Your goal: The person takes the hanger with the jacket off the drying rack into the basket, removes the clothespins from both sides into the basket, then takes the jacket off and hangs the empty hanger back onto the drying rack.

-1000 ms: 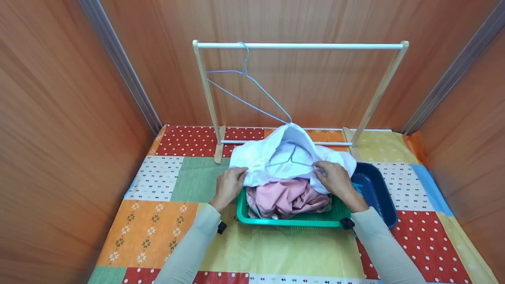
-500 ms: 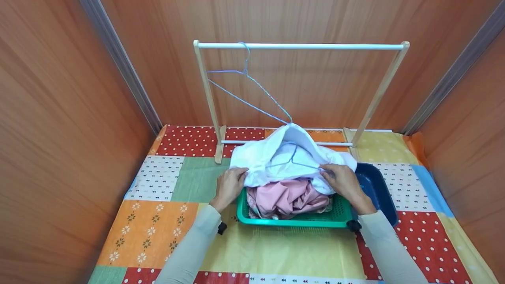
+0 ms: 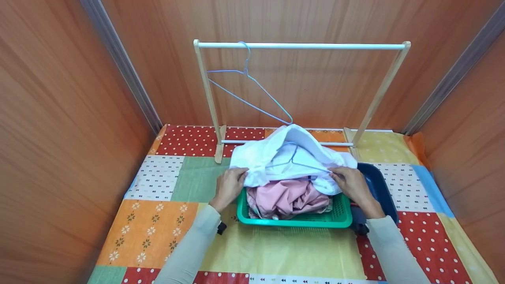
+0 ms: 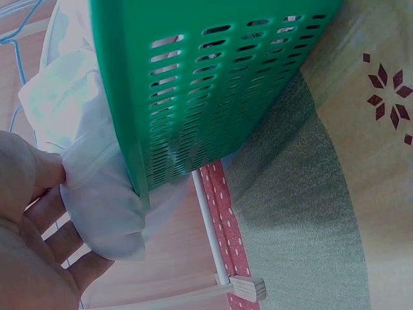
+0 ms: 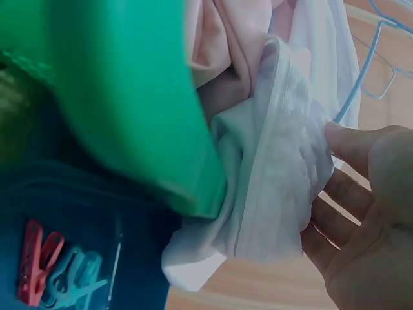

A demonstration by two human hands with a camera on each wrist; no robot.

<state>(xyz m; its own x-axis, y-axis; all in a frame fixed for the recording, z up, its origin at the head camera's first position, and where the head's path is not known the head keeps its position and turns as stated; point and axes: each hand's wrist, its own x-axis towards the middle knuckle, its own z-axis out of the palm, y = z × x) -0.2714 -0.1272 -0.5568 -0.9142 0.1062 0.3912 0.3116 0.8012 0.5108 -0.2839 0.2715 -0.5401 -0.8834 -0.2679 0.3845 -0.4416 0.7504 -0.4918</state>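
A white garment [image 3: 252, 157] lies over the green basket [image 3: 292, 223], its neck opening spread wide. Inside that opening sits a blue wire hanger [image 3: 292, 159], its left end hidden under the cloth. My left hand [image 3: 230, 186] pinches the garment's left side; in the left wrist view, the thumb lies on the cloth with the fingers behind it. At the other side my right hand [image 3: 353, 187] pinches the garment together with the hanger's right arm, and the right wrist view shows the thumb on the blue wire [image 5: 361, 74]. Crumpled pink cloth [image 3: 286, 197] lies in the basket.
Behind stands a wooden rack with a white rod [image 3: 315, 46], from which another wire hanger [image 3: 268, 94] hangs at the left. A dark blue tray [image 3: 376, 185] with red and teal clothespins [image 5: 42, 261] sits right of the basket. Wood-grain panels [image 3: 51, 138] enclose the patchwork cloth [image 3: 150, 232].
My right hand has moved right along the hanger's arm, the garment's lower right fold shifting with it. More of the hanger's right arm shows. The left hand has stayed put.
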